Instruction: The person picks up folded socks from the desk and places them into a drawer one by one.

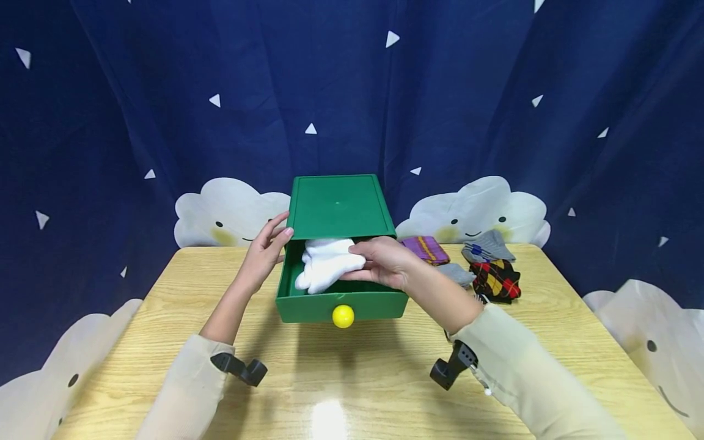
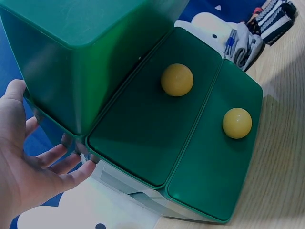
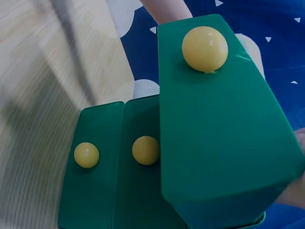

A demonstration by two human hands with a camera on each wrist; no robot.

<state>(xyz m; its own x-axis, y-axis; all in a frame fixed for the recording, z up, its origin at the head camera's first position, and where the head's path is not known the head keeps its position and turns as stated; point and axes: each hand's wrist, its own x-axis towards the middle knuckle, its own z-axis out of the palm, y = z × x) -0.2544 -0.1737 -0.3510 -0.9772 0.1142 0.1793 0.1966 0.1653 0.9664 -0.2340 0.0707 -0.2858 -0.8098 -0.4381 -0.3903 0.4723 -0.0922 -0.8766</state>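
A green drawer cabinet (image 1: 338,208) stands mid-table with its top drawer (image 1: 308,307) pulled out toward me; the drawer has a yellow knob (image 1: 343,316). A folded white sock (image 1: 324,267) lies inside the drawer. My right hand (image 1: 357,261) reaches in from the right and grips the sock. My left hand (image 1: 277,237) rests with straight fingers against the cabinet's left side; the left wrist view shows the left hand (image 2: 33,167) spread beside the drawer (image 2: 81,62). Two lower drawers with yellow knobs (image 2: 177,79) (image 2: 237,122) are closed. The right wrist view looks up at the drawer front (image 3: 224,124).
On the wooden table (image 1: 352,379), right of the cabinet, lie a purple striped sock (image 1: 425,249), a grey sock (image 1: 488,246), a red-and-black plaid sock (image 1: 496,280) and another grey one (image 1: 458,273). A dark blue curtain hangs behind.
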